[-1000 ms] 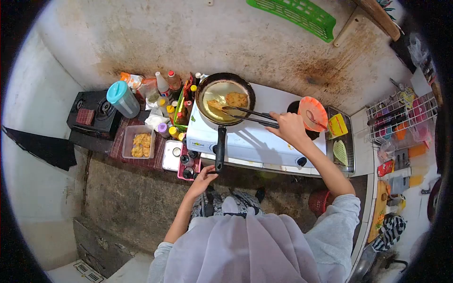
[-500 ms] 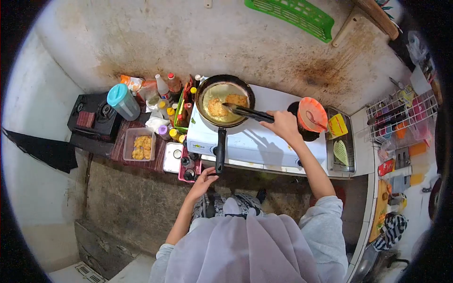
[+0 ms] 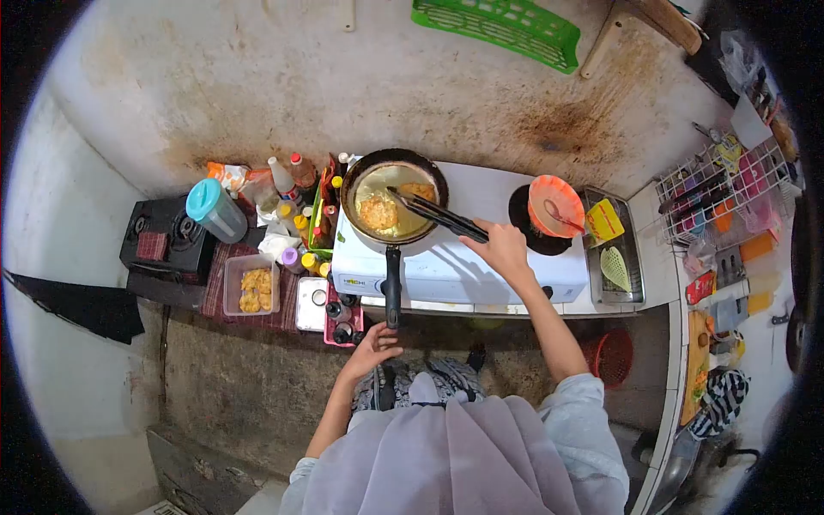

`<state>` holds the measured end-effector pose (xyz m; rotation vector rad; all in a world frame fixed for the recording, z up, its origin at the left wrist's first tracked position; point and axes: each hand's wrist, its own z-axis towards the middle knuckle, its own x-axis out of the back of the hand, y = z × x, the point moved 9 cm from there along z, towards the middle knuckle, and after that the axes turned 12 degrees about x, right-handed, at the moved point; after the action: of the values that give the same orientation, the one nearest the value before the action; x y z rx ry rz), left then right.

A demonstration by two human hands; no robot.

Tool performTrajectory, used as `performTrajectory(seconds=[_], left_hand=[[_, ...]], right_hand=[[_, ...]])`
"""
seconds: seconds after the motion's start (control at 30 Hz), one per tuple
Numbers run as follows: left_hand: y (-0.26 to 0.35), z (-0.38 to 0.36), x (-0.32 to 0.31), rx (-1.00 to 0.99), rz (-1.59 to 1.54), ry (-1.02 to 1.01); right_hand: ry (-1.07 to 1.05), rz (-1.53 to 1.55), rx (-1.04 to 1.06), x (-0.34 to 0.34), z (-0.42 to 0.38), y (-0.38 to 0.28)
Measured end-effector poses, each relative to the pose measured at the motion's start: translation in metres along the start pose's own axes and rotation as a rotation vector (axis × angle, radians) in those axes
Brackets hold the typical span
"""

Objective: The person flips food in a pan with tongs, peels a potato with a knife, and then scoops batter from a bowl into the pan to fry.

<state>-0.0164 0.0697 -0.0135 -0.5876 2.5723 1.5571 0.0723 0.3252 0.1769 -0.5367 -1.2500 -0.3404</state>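
Note:
My right hand (image 3: 502, 251) is closed around black tongs (image 3: 451, 223), whose tips reach into the frying pan (image 3: 349, 190) among the food. Two golden battered pieces lie in the oil: the nearer fried piece (image 3: 378, 213) shows whole, while the tongs partly cover the farther fried piece (image 3: 419, 190). The pan sits on the left burner of a white stove (image 3: 481, 279), its black handle (image 3: 393, 287) pointing toward me. Just below the handle's end, my left hand (image 3: 372, 352) hangs with loosely bent fingers apart, holding nothing.
An orange bowl (image 3: 534, 184) with a spoon rests over the right burner. Left of the stove, a plastic container (image 3: 230, 287) holds fried pieces near a blue-lidded pitcher (image 3: 221, 215), bottles and a pink basket (image 3: 343, 342). A metal tray (image 3: 635, 279) with a green slotted scoop (image 3: 614, 268) is on the right.
The tong tips have shifted toward the farther fried piece. My left hand sits slightly lower, off the end of the pan handle. The whole view has tilted a little.

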Motion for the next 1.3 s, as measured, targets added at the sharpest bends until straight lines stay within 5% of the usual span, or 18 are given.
performTrajectory(seconds=[0.1,0.3,0.37,0.5,0.7,0.77,0.93,1.03,1.17,1.3], left_hand=[[-0.020,0.006,-0.005,0.117,-0.021,-0.097],[-0.020,0.020,-0.039,0.170,0.076,-0.179],[-0.021,0.027,-0.056,0.240,0.163,-0.204],[-0.040,0.054,-0.095,0.238,0.162,-0.365],[-0.037,0.079,-0.180,0.298,0.329,-0.521],[-0.042,0.086,-0.204,0.316,0.380,-0.554],[-0.048,0.103,-0.272,0.305,0.431,-0.628],[-0.063,0.121,-0.319,0.350,0.438,-0.651],[-0.073,0.138,-0.393,0.295,0.477,-0.761],[-0.068,0.147,-0.462,0.263,0.584,-0.773]], right_hand=[[0.039,0.027,-0.095,0.000,-0.020,0.014],[0.209,0.795,-0.497,-0.055,-0.091,0.072],[0.210,1.294,-0.841,-0.067,-0.126,0.071],[0.461,1.429,-0.911,-0.042,-0.178,0.107],[0.668,1.076,-1.020,0.010,-0.285,0.208],[0.777,0.375,-0.836,0.029,-0.328,0.258],[0.443,0.192,-1.248,0.040,-0.402,0.328],[0.491,0.030,-1.167,0.033,-0.428,0.381],[0.294,0.146,-1.172,0.015,-0.431,0.443],[0.374,0.239,-1.071,-0.009,-0.429,0.481]])
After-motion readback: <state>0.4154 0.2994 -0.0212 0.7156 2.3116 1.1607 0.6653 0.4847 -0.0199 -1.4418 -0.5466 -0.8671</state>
